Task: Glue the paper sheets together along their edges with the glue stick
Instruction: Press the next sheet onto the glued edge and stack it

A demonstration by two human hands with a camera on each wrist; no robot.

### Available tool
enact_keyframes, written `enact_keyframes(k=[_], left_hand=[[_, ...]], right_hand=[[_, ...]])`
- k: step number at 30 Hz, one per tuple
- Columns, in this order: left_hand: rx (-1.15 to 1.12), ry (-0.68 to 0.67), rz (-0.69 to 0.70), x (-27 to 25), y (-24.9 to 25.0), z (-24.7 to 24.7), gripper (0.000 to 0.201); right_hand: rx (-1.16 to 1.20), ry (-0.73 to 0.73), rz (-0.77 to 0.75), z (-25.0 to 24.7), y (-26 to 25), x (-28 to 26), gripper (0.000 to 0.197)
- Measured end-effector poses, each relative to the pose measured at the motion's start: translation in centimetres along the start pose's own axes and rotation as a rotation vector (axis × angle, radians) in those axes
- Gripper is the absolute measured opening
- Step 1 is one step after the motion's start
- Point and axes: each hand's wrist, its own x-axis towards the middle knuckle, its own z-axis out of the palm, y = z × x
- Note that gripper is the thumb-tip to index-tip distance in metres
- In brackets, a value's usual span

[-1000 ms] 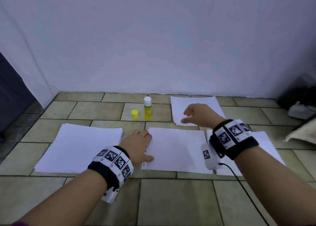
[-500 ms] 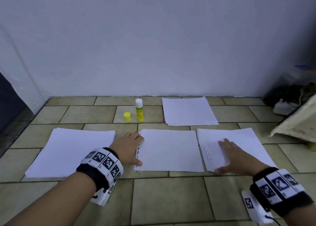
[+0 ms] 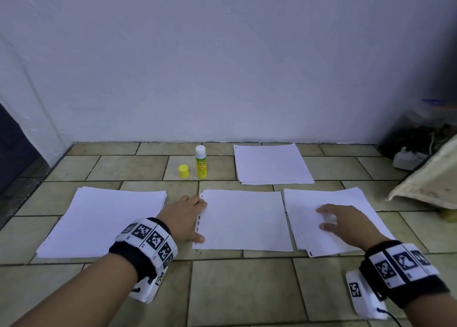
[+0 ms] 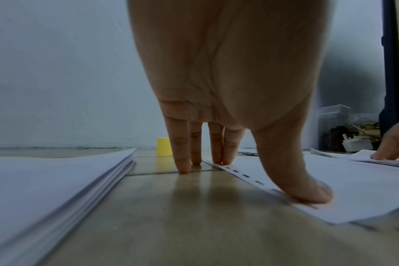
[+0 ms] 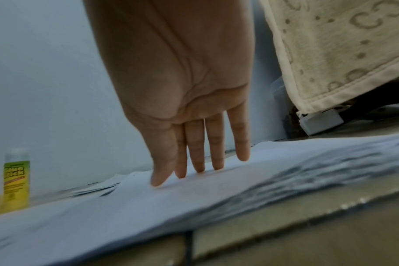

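Your left hand [image 3: 184, 218] lies flat, fingers straight, on the tiled floor [image 3: 235, 289] at the left edge of the middle sheet [image 3: 243, 220]; the thumb [image 4: 307, 190] presses the punched margin, two fingertips touch the sheet's far corner, two touch bare tile. Your right hand [image 3: 346, 224] rests spread and flat on the right paper stack [image 3: 309, 200], fingers straight, nothing pinched. The glue stick [image 3: 201, 163] stands upright and uncapped near the wall, well apart from both hands, with its yellow cap [image 3: 183, 171] just beside it on the left. A fourth pile, the far stack [image 3: 272, 163], lies right of the glue stick by the wall. The left stack [image 3: 103, 220] lies just beside your left hand, a strip of tile between them. At right, a cream patterned cloth [image 3: 430, 178] overhangs the floor near the right paper stack's far corner; behind it, a white plug [image 3: 408, 160] and dark clutter too dim to identify.
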Motion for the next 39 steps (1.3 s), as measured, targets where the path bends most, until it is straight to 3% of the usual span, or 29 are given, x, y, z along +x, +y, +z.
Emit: enact_keyframes(k=[6,10,16,24,28,34,39], left_hand=[[0.021,-0.008,0.019,-0.2,0.0,0.0,0.099],[0.029,-0.003,0.026,-0.2,0.0,0.1,0.103],[0.038,0.027,0.014,0.0,0.0,0.5,0.100],[0.010,-0.013,-0.006,-0.3,0.0,0.8,0.105],[-0.013,-0.036,-0.007,-0.4,0.0,0.8,0.106],[-0.012,-0.035,-0.014,-0.4,0.0,0.9,0.107],[-0.033,-0.033,-0.014,-0.4,-0.2,1.0,0.108]], right_hand=[[-0.033,-0.105,-0.001,0.0,-0.1,-0.4,0.094],[-0.055,-0.069,-0.001,-0.1,-0.3,-0.3,0.080],[0.075,-0.059,0.008,-1.0,-0.6,-0.2,0.035],[0.156,0.033,0.034,-2.1,-0.4,0.8,0.038],[0.136,-0.037,0.017,-3.1,-1.6,0.2,0.037],[0.224,0.015,-0.165,-4.6,-7.0,-2.9,0.027],[0.162,-0.111,-0.331,-0.9,-13.7,-3.4,0.039]])
